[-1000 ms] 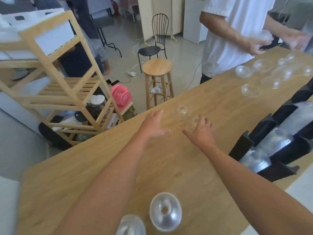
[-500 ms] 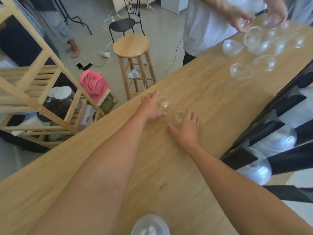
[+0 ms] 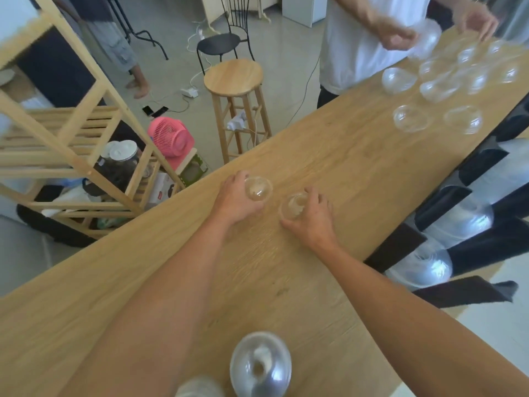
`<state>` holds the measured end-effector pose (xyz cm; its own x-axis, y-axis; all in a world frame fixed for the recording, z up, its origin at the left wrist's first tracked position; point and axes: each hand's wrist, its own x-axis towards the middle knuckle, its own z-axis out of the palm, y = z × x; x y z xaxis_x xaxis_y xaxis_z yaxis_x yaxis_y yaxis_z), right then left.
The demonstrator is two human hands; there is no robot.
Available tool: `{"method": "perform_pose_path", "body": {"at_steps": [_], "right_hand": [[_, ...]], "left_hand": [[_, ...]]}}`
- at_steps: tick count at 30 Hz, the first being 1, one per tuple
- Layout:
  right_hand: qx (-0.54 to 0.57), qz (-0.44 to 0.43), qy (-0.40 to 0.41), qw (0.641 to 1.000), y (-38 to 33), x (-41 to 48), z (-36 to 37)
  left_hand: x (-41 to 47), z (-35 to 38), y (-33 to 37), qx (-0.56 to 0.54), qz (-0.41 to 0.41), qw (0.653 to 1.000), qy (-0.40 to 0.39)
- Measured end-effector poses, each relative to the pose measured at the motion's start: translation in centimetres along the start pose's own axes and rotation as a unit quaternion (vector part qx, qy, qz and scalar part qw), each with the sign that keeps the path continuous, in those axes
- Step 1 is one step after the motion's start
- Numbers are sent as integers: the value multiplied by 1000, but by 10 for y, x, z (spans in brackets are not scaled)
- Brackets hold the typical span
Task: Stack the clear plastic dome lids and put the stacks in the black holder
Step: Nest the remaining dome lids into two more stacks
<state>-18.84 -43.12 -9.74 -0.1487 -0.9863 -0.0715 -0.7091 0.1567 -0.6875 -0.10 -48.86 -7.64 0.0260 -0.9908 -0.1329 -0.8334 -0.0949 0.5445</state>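
Gripping one clear dome lid [image 3: 258, 189] in the left hand [image 3: 235, 198] and another dome lid [image 3: 292, 206] in the right hand [image 3: 312, 215], fingers curled around each, above the wooden surface [image 3: 329, 156]; loose lids [image 3: 435, 90] at 1 o'clock, black holder [image 3: 469, 224] at 3 o'clock.

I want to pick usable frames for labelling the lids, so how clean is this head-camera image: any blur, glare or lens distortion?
Head view: wide-angle bending bows the table edge; the left hand and right hand are fairly sharp, while the far lids are smeared by motion blur; bright glare washes out the lid stacks in the black holder.
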Motion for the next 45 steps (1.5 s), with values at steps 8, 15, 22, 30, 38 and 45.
{"method": "perform_pose_path", "body": {"at_steps": [8, 15, 22, 30, 38, 45], "right_hand": [[58, -96, -158, 981, -53, -69, -9], [29, -227, -292, 929, -72, -159, -28], [-32, -324, -315, 892, -50, -213, -49], [-72, -396, -318, 858, -26, -230, -41], [-95, -424, -314, 844, -6, -223, -31], [-105, -411, -336, 841, 3, -219, -26]], "left_hand": [[-137, -83, -57, -141, -64, 986, 69], [-283, -114, -92, -201, -101, 970, 95], [-396, -80, -92, -168, -83, 978, 97], [-443, -37, -67, -70, -83, 985, 137], [-439, -7, -62, -14, -118, 983, 138], [-431, -3, -63, -10, -135, 988, 69]]}}
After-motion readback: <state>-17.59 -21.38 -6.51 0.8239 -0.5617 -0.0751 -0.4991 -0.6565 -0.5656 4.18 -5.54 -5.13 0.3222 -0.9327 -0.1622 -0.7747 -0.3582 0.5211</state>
